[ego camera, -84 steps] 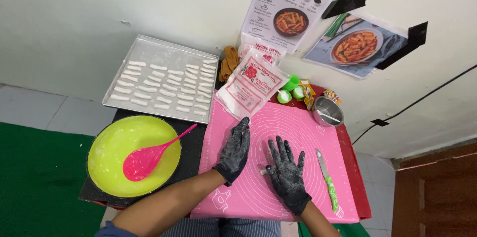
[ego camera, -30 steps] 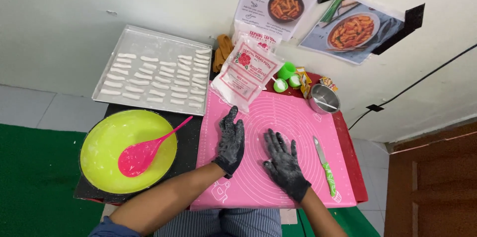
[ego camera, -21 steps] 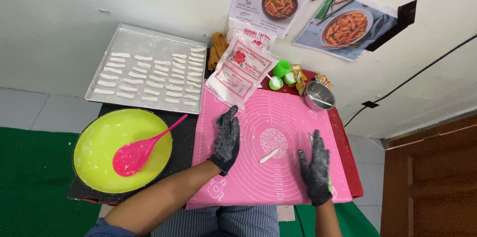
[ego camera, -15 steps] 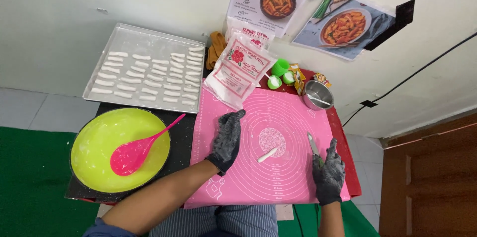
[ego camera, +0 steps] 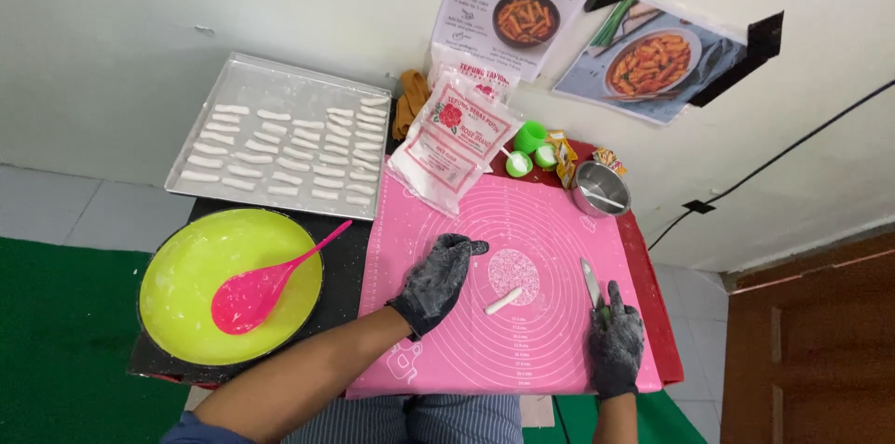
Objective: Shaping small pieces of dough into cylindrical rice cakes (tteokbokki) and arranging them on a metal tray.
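Observation:
Both my hands wear dark, flour-dusted gloves. My left hand [ego camera: 436,282] rests flat on the pink silicone mat [ego camera: 550,220], fingers spread, just left of a small white dough stick [ego camera: 503,300] that lies beside a floured round patch. At the mat's right edge my right hand [ego camera: 615,343] closes over the green handle of a knife [ego camera: 590,282], whose blade points away from me.
A metal tray [ego camera: 280,95] with rows of white dough sticks sits at the back left. A yellow-green bowl [ego camera: 186,267] holds a pink spatula [ego camera: 270,281]. Flour bags [ego camera: 454,141], green cups [ego camera: 530,148] and a small steel pot [ego camera: 598,189] stand behind the mat. Recipe posters hang on the wall.
My right hand left the middle of the mat, uncovering the dough stick, and moved to the right edge onto the knife handle. My left hand stayed put.

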